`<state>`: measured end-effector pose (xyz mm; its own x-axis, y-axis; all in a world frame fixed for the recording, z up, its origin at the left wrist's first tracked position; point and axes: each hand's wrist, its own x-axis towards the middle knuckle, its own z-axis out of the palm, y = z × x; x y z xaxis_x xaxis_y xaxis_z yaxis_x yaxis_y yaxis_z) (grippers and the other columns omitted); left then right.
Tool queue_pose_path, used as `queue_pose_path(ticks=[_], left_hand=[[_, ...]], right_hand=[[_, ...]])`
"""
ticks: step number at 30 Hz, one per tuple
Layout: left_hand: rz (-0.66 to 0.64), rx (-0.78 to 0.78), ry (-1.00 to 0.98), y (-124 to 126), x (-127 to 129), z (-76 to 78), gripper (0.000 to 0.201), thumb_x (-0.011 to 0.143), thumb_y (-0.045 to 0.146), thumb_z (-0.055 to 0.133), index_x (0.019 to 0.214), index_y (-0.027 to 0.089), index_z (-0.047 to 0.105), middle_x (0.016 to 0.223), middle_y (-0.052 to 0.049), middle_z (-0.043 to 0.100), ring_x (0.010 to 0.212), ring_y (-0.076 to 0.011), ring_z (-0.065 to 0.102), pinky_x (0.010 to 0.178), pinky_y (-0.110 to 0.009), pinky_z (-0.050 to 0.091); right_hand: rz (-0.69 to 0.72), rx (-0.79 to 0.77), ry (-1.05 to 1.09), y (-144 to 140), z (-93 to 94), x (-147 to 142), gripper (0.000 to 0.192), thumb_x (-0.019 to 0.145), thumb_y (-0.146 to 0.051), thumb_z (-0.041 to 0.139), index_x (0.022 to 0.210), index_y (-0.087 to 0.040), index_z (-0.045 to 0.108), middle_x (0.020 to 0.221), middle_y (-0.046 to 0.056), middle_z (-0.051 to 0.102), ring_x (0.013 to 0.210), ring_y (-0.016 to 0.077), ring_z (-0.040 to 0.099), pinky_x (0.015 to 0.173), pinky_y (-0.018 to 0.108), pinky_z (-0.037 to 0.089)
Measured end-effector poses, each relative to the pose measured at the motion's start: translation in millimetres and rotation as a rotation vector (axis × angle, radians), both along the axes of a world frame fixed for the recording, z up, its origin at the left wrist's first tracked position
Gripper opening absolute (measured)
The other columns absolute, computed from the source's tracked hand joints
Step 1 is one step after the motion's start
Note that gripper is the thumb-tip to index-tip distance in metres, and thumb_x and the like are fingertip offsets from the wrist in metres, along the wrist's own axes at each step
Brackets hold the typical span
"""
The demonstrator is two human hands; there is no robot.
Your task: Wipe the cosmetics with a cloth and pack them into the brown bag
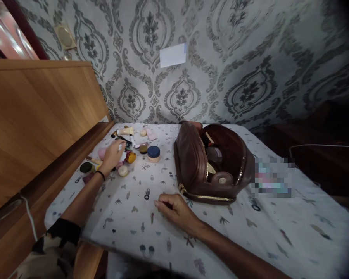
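I notice a thin dark band (101, 175) round the wrist, just behind the left hand (112, 157). Further up that arm, a sleeve (50, 252) shows beige and black patches, black at its edge. Behind the right hand (176, 212), the forearm (221, 244) is bare.

It's looking like a home here: ornate grey wallpaper (182, 110) right across the back, a wooden panel (40, 116) at left, and there, jars (153, 155) and a brown bag (192, 162) on printed cloth (151, 240)!
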<state>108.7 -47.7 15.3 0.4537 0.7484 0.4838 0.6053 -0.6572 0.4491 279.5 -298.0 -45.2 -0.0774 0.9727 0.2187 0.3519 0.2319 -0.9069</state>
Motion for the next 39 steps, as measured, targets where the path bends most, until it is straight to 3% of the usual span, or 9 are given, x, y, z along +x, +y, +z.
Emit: queue_pose_path(ticks=[8, 16, 19, 21, 24, 27, 32, 36, 39], left_hand=[[0.022, -0.053, 0.306, -28.4, 34.3, -20.8, 0.019, 0.084, 0.023, 0.059, 0.100, 0.016, 0.066, 0.113, -0.016, 0.059, 0.115, -0.0372, 0.051, 0.095, -0.052, 0.042], [-0.044, -0.229, -0.049, -31.2, 24.4, -8.1, 0.023, 0.086, 0.035, 0.059, 0.099, 0.018, 0.065, 0.112, -0.012, 0.060, 0.110, -0.0295, 0.056, 0.097, -0.044, 0.044], [-0.136, -0.397, -0.239, -46.7, 23.6, -6.0, 0.041, 0.090, 0.052, 0.049, 0.103, 0.016, 0.065, 0.097, -0.010, 0.067, 0.090, -0.0236, 0.064, 0.079, -0.035, 0.052], [-0.213, -0.519, -0.319, -63.5, 25.5, -7.5, 0.054, 0.090, 0.061, 0.043, 0.102, 0.014, 0.066, 0.088, -0.009, 0.070, 0.076, -0.0203, 0.066, 0.066, -0.031, 0.053], [-0.338, -0.847, -0.538, -92.1, 31.1, -11.5, 0.053, 0.081, 0.065, 0.059, 0.097, 0.015, 0.068, 0.084, -0.006, 0.071, 0.071, -0.0176, 0.067, 0.064, -0.027, 0.054], [-0.404, -1.139, -0.771, -115.3, 37.1, -14.2, 0.044, 0.071, 0.056, 0.076, 0.090, 0.016, 0.068, 0.082, -0.003, 0.071, 0.071, -0.0155, 0.066, 0.067, -0.025, 0.054], [-0.499, -1.090, -0.705, -132.2, 38.7, -16.7, 0.046, 0.079, 0.060, 0.067, 0.097, 0.018, 0.070, 0.099, -0.006, 0.074, 0.091, -0.0216, 0.068, 0.081, -0.031, 0.054], [-0.532, -0.874, -0.497, -133.3, 33.0, -20.2, 0.053, 0.086, 0.063, 0.056, 0.111, 0.019, 0.070, 0.119, -0.009, 0.070, 0.115, -0.0260, 0.061, 0.106, -0.036, 0.042], [-0.454, -0.789, -0.440, -130.2, 30.2, -20.8, 0.054, 0.090, 0.062, 0.049, 0.116, 0.018, 0.068, 0.121, -0.010, 0.069, 0.115, -0.0269, 0.061, 0.104, -0.037, 0.044]], right_hand=[[0.000, -0.014, 0.010, -0.1, 2.6, -0.9, 0.047, 0.095, -0.047, 0.044, 0.057, -0.020, 0.037, 0.054, -0.005, 0.035, 0.053, 0.0091, 0.035, 0.054, 0.023, 0.028], [-0.004, -0.049, 0.071, 0.2, 1.6, 0.2, 0.044, 0.094, -0.047, 0.047, 0.061, -0.018, 0.048, 0.054, -0.004, 0.041, 0.052, 0.0096, 0.039, 0.052, 0.023, 0.030], [-0.056, -0.084, 0.166, 3.7, 2.2, 0.8, 0.038, 0.093, -0.047, 0.049, 0.069, -0.018, 0.054, 0.054, -0.005, 0.042, 0.050, 0.0094, 0.041, 0.050, 0.022, 0.033], [-0.120, -0.049, 0.200, 7.1, 7.6, 0.5, 0.028, 0.091, -0.044, 0.053, 0.093, -0.017, 0.061, 0.069, -0.001, 0.054, 0.057, 0.0108, 0.050, 0.053, 0.022, 0.040], [-0.178, 0.063, 0.115, 11.6, 21.8, -3.0, 0.054, 0.088, -0.038, 0.060, 0.138, -0.024, 0.045, 0.116, 0.009, 0.056, 0.082, 0.0155, 0.060, 0.059, 0.024, 0.048], [-0.225, 0.140, -0.038, 15.5, 30.8, -10.4, 0.065, 0.088, -0.030, 0.061, 0.147, -0.028, 0.035, 0.127, 0.011, 0.050, 0.096, 0.0197, 0.060, 0.072, 0.031, 0.054], [-0.433, 0.226, -0.077, 21.6, 15.0, -17.9, 0.062, 0.084, -0.020, 0.064, 0.141, -0.025, 0.042, 0.126, 0.011, 0.052, 0.117, 0.0247, 0.054, 0.101, 0.042, 0.048], [-0.485, 0.241, -0.011, 23.0, 2.4, -11.8, 0.052, 0.077, -0.021, 0.073, 0.124, -0.021, 0.053, 0.118, 0.010, 0.060, 0.112, 0.0246, 0.058, 0.099, 0.040, 0.047], [-0.468, 0.213, 0.054, 21.6, 0.7, -7.4, 0.051, 0.074, -0.027, 0.077, 0.120, -0.021, 0.055, 0.117, 0.009, 0.063, 0.107, 0.0237, 0.061, 0.094, 0.037, 0.049]])
